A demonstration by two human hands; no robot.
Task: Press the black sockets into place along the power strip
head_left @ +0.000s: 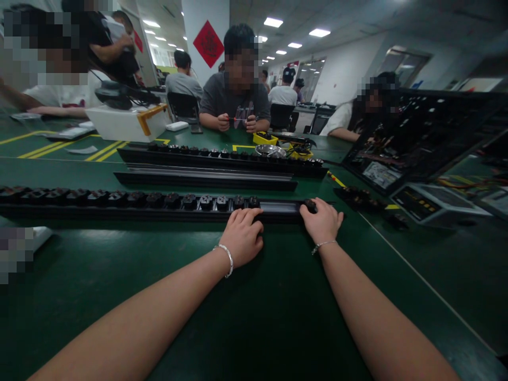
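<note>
Here, your right hand (pixel 322 222) is pinching a module (pixel 310 206) at the right end of the rail (pixel 119 212), thumb and fingers slightly apart; your left hand (pixel 243 235), fingers loosely bent, is touching its near edge.

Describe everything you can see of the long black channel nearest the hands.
The long black channel lies flat on the green table, running left to right across the view; its left end is out of frame. It looks like plastic or coated metal. A row of dark modules sits in it, then a bare, shiny grey stretch. The left hand touches its near edge; the right hand holds a lone module near its right end, hiding part of the channel.
</note>
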